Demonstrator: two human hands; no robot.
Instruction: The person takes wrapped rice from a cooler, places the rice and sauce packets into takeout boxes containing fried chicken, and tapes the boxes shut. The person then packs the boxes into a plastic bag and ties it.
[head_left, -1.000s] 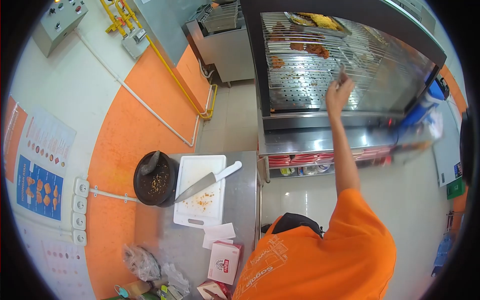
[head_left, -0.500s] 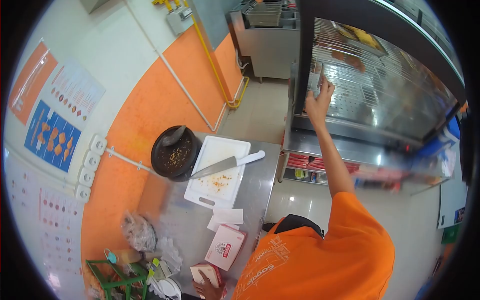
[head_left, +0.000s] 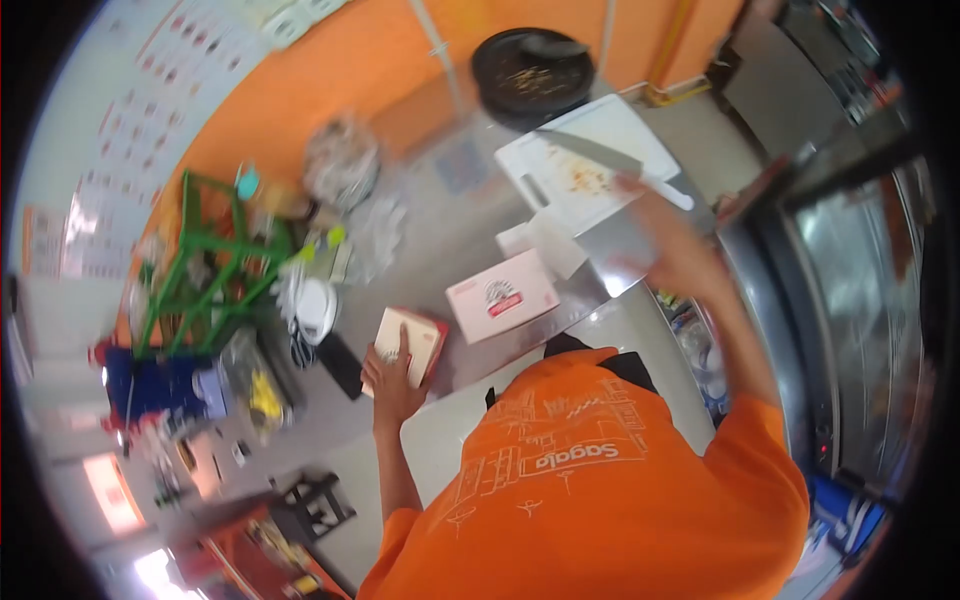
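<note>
On the steel table, away from the glass cabinet it was at, the right hand now blurs beside the cutting board, its grip unclear; both hands are tableside. Near the larger box, the left hand spreads over the small box.

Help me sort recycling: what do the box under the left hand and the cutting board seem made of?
The box looks like matte printed card: flat panels, straight folded edges. The cutting board is probably smooth plastic: evenly white, no wood grain showing, though blur hides finer texture.
</note>
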